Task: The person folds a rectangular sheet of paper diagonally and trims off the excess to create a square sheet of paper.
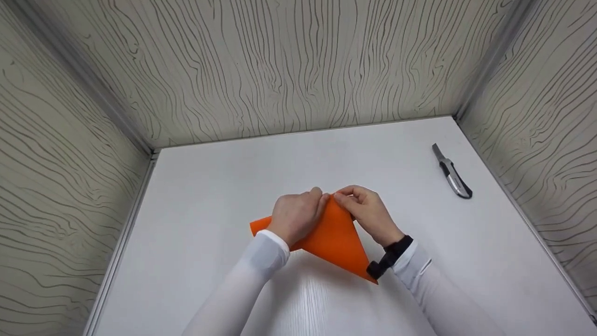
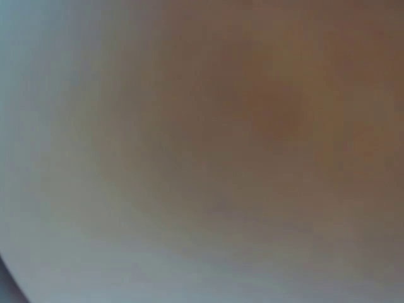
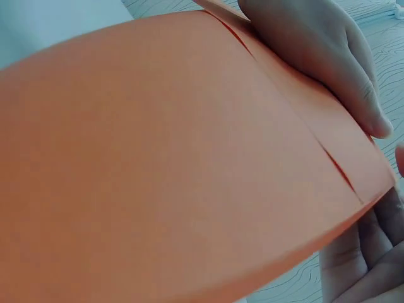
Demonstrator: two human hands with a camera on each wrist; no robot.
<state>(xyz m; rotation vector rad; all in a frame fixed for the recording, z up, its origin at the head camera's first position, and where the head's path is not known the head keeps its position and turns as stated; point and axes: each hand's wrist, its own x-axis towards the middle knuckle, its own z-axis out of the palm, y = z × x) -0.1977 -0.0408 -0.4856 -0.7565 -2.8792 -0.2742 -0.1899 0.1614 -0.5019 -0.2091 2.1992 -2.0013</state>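
Between my hands is a sheet of orange paper [image 1: 333, 233], folded or bent, its lower corner pointing toward me. My left hand [image 1: 297, 214] grips it from above, with a rolled-looking end of the paper showing past the hand's left side. At the top edge, the thumb and fingers of my right hand [image 1: 366, 207] pinch the paper. In the right wrist view, two short slits run along a line across the orange paper [image 3: 177, 145]; the left hand [image 3: 315, 50] lies over its upper edge. The left wrist view is only a brownish blur.
A utility knife [image 1: 452, 172] with a silver and black handle lies on the white table [image 1: 210, 186] at the right, blade end toward the back. Wood-grain patterned panels [image 1: 280, 65] wall in the table at the back and both sides.
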